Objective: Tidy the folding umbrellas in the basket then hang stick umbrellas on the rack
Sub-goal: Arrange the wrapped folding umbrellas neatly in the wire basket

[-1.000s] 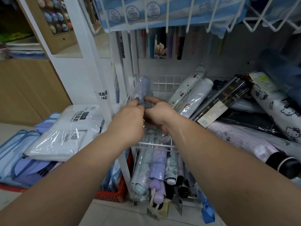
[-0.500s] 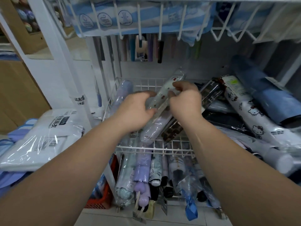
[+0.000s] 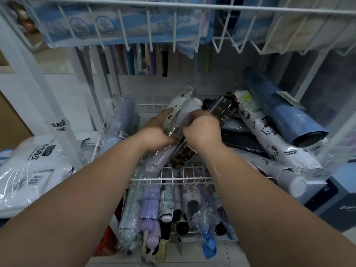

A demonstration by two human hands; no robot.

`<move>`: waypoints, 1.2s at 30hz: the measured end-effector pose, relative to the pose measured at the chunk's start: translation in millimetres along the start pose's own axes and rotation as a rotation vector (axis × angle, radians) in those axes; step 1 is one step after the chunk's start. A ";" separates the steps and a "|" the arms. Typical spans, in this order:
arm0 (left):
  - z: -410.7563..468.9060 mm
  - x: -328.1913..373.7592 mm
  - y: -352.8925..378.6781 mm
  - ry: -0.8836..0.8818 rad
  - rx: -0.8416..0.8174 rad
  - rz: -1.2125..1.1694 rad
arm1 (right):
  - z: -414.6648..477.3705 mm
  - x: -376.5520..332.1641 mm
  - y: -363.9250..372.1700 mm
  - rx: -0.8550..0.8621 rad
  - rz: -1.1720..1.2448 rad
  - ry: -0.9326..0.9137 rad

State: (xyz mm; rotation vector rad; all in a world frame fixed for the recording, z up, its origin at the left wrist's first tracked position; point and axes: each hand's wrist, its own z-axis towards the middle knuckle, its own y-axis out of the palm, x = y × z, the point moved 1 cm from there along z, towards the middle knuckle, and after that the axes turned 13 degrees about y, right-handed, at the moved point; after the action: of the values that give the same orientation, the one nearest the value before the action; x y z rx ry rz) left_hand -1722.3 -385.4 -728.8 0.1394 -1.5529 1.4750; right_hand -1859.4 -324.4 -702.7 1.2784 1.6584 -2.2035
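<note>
A white wire basket [image 3: 169,179] holds several wrapped folding umbrellas. My left hand [image 3: 157,132] grips a white cherry-print umbrella [image 3: 178,104] from its left side. My right hand [image 3: 202,130] curls over a pale lilac umbrella [image 3: 154,160] marked "Play" and a brown patterned one [image 3: 183,155] beside it. A lilac umbrella [image 3: 120,124] leans along the basket's left wall. White cat-print umbrellas [image 3: 267,135] and a blue one [image 3: 294,120] pile up at the right. Stick umbrellas [image 3: 150,205] hang below the basket's front rim.
An upper wire shelf [image 3: 173,8] with blue packaged goods overhangs the basket. Wrapped raincoat packs [image 3: 34,166] lie at the left beside the white rack post [image 3: 38,89]. A red crate [image 3: 106,241] sits low left. Dark boxes [image 3: 335,197] stand at the right.
Both hands left the lilac umbrella at the basket's left wall and moved right to the cherry-print and pale lilac umbrellas. The camera view shifted right and down.
</note>
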 end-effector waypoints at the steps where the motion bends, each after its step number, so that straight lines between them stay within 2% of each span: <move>1: 1.1 -1.7 -0.8 0.008 -0.005 -0.039 | -1.2 -0.7 0.3 -0.013 0.014 0.007; 4: 2.3 -1.8 -4.3 0.063 -0.027 -0.130 | -5.0 -1.5 0.9 -0.065 0.137 0.037; 9: -8.2 -7.0 -2.8 0.067 0.029 -0.305 | -12.5 0.2 6.3 -0.109 0.236 0.037; 19: -24.2 -19.8 -9.3 -0.036 0.204 -0.490 | -25.4 -2.8 33.8 -0.146 0.443 -0.051; 25: -24.2 -21.7 -15.8 -0.167 0.154 -0.623 | -20.2 3.4 30.1 -0.220 0.302 -0.084; 32: -19.5 -22.2 -3.2 -0.116 0.182 -0.605 | -17.6 1.7 27.4 -0.237 0.182 -0.090; 36: -23.2 -17.8 0.5 -0.100 0.266 -0.598 | -15.0 -1.5 27.6 -0.281 0.188 -0.085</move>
State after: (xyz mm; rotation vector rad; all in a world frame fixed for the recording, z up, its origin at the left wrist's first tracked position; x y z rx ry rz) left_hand -1700.5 -375.2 -745.5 0.7742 -1.2313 1.1901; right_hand -1835.5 -323.5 -723.1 1.1934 1.6666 -1.8172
